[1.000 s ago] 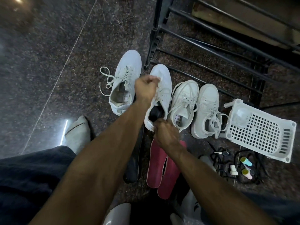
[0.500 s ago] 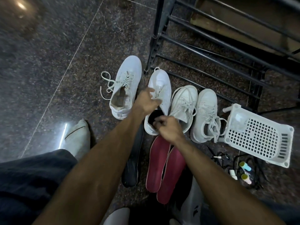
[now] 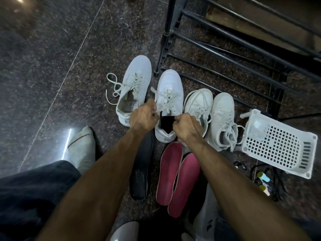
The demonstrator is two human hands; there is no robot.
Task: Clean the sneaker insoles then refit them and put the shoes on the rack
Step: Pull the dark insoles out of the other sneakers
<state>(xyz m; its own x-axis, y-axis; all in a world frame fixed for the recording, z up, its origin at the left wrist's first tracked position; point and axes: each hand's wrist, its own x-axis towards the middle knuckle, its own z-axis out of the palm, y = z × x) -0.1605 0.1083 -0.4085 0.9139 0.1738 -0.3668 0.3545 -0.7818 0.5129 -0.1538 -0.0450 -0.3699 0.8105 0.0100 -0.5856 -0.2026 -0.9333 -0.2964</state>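
Note:
Several white sneakers stand in a row on the dark floor. The second sneaker [image 3: 171, 89] has a black insole [image 3: 167, 122] showing in its opening. My left hand [image 3: 144, 117] pinches a lace at that shoe's left side. My right hand [image 3: 186, 128] grips the right edge of its opening. Another black insole [image 3: 140, 173] lies on the floor under my left forearm. Two red insoles [image 3: 175, 178] lie side by side behind the shoe's heel. The left sneaker [image 3: 134, 87] has loose laces and a bare inside.
A black metal shoe rack [image 3: 225, 40] stands just beyond the shoes. Two more white sneakers [image 3: 211, 112] sit to the right. A white perforated basket [image 3: 278, 145] lies at right, with small bottles and black cords [image 3: 265, 181] in front of it. My socked foot [image 3: 83, 148] rests at left.
The second sneaker was lifted and tilted a second ago; it now stands flat on the floor. My left hand came down from its toe to the laces, my right to the opening.

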